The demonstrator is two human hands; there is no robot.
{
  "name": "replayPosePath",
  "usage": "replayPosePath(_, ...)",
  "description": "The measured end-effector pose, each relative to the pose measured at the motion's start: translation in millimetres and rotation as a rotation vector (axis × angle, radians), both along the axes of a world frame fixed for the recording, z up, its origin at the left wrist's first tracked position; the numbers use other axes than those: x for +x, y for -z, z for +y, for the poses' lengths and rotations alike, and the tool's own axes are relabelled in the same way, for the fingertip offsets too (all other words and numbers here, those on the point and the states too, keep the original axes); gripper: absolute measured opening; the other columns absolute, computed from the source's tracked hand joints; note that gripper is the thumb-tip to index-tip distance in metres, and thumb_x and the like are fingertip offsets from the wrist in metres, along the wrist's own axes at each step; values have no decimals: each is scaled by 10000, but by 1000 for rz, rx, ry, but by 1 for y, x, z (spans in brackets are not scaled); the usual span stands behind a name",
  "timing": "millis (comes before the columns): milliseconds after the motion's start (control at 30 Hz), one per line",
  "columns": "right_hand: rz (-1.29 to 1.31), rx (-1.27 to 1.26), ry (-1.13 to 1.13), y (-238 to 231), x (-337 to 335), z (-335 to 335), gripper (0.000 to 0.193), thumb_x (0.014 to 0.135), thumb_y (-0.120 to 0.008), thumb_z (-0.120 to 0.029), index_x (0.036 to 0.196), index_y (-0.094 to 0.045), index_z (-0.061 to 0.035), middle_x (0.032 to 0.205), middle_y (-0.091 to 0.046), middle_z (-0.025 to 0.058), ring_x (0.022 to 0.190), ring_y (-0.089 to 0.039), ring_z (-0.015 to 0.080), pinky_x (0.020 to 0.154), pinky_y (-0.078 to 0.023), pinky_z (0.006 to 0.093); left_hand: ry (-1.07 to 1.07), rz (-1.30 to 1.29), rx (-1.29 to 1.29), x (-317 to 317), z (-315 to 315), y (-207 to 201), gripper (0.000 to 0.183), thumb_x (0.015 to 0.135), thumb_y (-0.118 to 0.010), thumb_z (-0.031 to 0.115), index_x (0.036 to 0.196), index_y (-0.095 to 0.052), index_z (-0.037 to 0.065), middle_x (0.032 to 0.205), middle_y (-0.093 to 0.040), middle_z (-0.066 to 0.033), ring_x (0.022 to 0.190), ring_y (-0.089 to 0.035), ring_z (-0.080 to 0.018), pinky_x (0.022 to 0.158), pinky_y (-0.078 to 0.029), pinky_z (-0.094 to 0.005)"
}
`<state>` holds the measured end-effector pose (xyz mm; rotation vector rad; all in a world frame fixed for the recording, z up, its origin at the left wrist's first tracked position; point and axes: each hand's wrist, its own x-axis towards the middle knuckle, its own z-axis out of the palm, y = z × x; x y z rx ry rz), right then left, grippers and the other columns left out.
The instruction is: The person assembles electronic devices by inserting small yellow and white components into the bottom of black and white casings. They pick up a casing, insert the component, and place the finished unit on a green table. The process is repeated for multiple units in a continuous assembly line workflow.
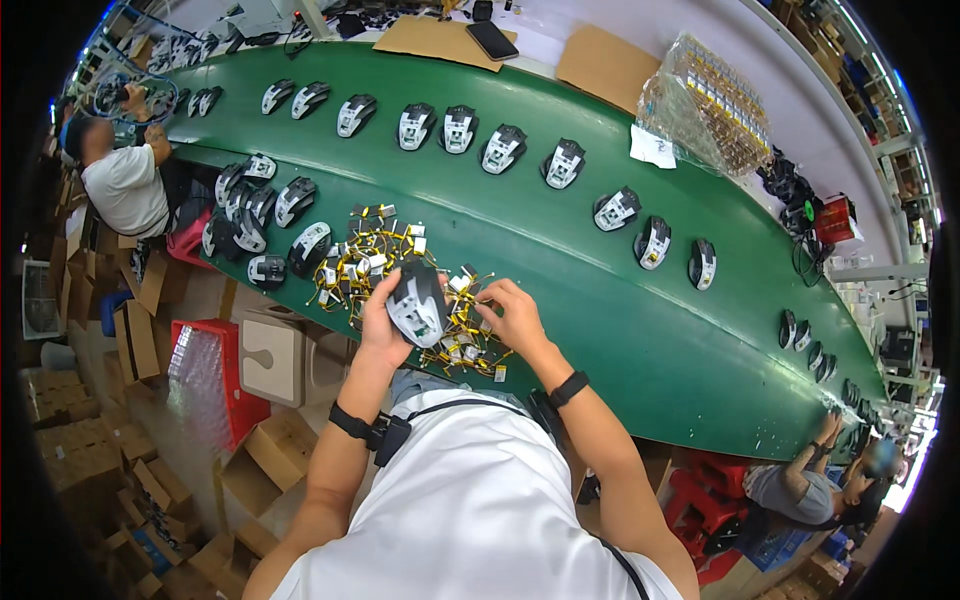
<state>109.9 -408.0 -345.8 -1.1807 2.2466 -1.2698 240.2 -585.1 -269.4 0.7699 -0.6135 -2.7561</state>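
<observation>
A black and silver-grey computer mouse rests in my left hand. My fingers wrap round its side, and a small opening shows in its grey face. Just to the right, my right hand is pinched at the fingertips on a small wired battery with yellow tape or wire. The fingers partly hide that piece. Beneath and around both hands lies a loose pile of small silver batteries with yellow and black wires.
A green conveyor belt carries a spaced row of similar mice. More mice cluster left of the pile. Behind stand cardboard sheets, a phone and a plastic-wrapped tray stack. Co-workers sit at left and right.
</observation>
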Motion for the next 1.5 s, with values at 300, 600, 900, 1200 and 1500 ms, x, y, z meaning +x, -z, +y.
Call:
replayPosePath(300, -1109, -410, 33, -69, 5, 19, 133, 951, -611, -137, 1013, -608, -20, 930, -644, 19, 856, -607, 105, 810, -468, 278, 104, 239, -3, -2, 3, -30, 522, 895, -521, 236, 1319, -492, -66, 1343, -537, -276, 1180, -588, -393, 1019, -476, -476)
replayPosePath(600, -959, -386, 96, -194, 43, 47, 144, 962, -576, -81, 1084, -588, -5, 942, -598, 43, 775, -559, 90, 716, -462, 256, 243, 394, -238, -18, 25, -98, 700, 810, -617, 177, 1449, -349, 84, 1366, -496, -273, 1201, -542, -494, 1019, -460, -567)
replayPosePath(900, -769, -451, 251, -206, 63, 46, 162, 908, -668, -44, 1042, -624, 36, 923, -680, 65, 866, -626, 105, 790, -492, 234, 291, 474, -182, -15, 34, -114, 756, 844, -627, 216, 1503, -273, 103, 1396, -462, -274, 1264, -490, -485, 1041, -446, -560)
replayPosePath(1200, -806, -403, 335, -196, 65, 45, 158, 898, -710, -91, 978, -635, 23, 914, -662, 33, 811, -599, 75, 725, -488, 220, 262, 504, -227, -14, 37, -115, 772, 922, -577, 388, 1533, -198, 106, 1371, -484, -271, 1199, -559, -436, 979, -506, -513)
replayPosePath(1500, -1112, -499, 220, -181, 64, 47, 157, 927, -681, -131, 985, -633, 7, 861, -644, 17, 731, -565, 66, 656, -451, 205, 252, 532, -199, -9, 36, -118, 766, 940, -541, 437, 1530, -191, 95, 1331, -511, -259, 1148, -591, -416, 937, -531, -532)
